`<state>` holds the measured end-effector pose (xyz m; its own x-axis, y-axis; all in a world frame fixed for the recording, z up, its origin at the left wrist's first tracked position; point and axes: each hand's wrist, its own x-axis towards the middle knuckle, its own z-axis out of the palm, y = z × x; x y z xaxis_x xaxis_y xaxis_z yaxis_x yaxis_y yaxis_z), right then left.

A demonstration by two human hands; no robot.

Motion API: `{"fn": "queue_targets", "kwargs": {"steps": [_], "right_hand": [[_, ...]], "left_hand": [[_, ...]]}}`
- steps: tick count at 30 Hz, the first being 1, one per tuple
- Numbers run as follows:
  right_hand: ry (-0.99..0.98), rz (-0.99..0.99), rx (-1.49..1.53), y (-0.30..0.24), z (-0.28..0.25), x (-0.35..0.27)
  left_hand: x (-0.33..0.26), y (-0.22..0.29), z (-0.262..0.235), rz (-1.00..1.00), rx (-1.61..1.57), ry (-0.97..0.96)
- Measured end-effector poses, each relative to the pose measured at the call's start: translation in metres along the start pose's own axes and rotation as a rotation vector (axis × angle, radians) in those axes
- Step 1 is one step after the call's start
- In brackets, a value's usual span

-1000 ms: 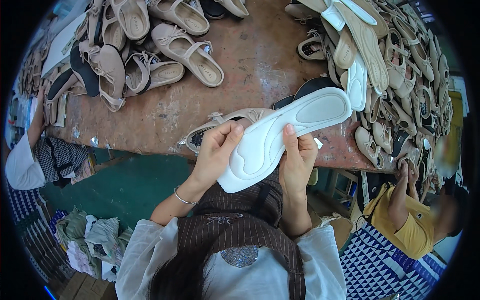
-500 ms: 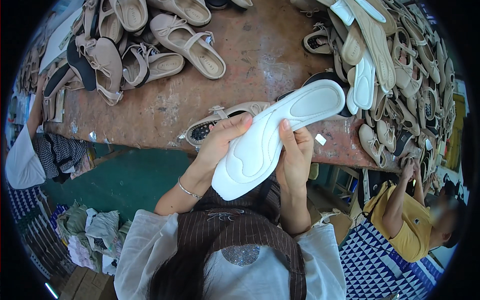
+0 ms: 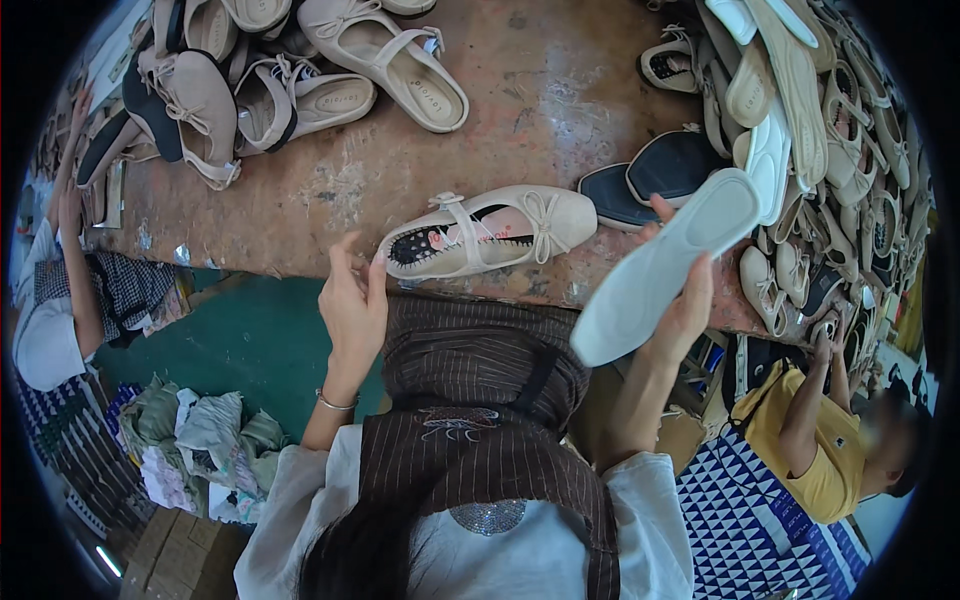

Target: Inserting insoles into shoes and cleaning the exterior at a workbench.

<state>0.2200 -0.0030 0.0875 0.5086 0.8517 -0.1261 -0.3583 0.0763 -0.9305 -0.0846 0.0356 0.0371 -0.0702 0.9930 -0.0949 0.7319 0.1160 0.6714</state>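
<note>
In my right hand (image 3: 690, 300) is a white insole (image 3: 672, 270), held by its edge and tilted over the table's front edge. Its smooth, unstitched face shows, and the fingers behind it are partly hidden. A beige strapped shoe (image 3: 490, 232) with a bow lies on its sole in front of me. Its dark dotted lining and a pink inner patch show through the opening. My left hand (image 3: 354, 300) is beside the shoe's heel with nothing in it, fingers apart, the thumb tip at or very near the heel rim.
Dark soles (image 3: 675, 168) lie right of the shoe on the worn brown table (image 3: 540, 90). Beige shoes (image 3: 200, 110) are heaped at the far left. More shoes and insoles (image 3: 770, 150) pile up at right. A person in yellow (image 3: 810, 440) works at right, another person's arm (image 3: 85, 290) at left.
My left hand has let go of the insole and moved left to the shoe's heel. The right hand has carried the insole right and turned it, so its stitched face no longer shows.
</note>
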Motion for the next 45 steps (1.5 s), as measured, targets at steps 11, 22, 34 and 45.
{"fn": "queue_targets", "kwargs": {"steps": [11, 22, 34, 45], "right_hand": [[-0.668, -0.687, -1.364, 0.036, 0.021, 0.009], [-0.777, -0.494, -1.0, 0.091, 0.073, 0.032], [-0.879, -0.455, -0.99, 0.109, 0.095, 0.03], [-0.986, -0.696, -1.108, 0.114, 0.085, 0.033]], "left_hand": [[0.036, 0.003, 0.026, 0.025, -0.264, -0.06], [0.031, -0.01, 0.036, 0.011, -0.495, -0.071], [0.039, -0.012, 0.035, -0.045, -0.463, -0.019], [0.045, -0.022, 0.048, -0.194, -0.55, 0.028]]}}
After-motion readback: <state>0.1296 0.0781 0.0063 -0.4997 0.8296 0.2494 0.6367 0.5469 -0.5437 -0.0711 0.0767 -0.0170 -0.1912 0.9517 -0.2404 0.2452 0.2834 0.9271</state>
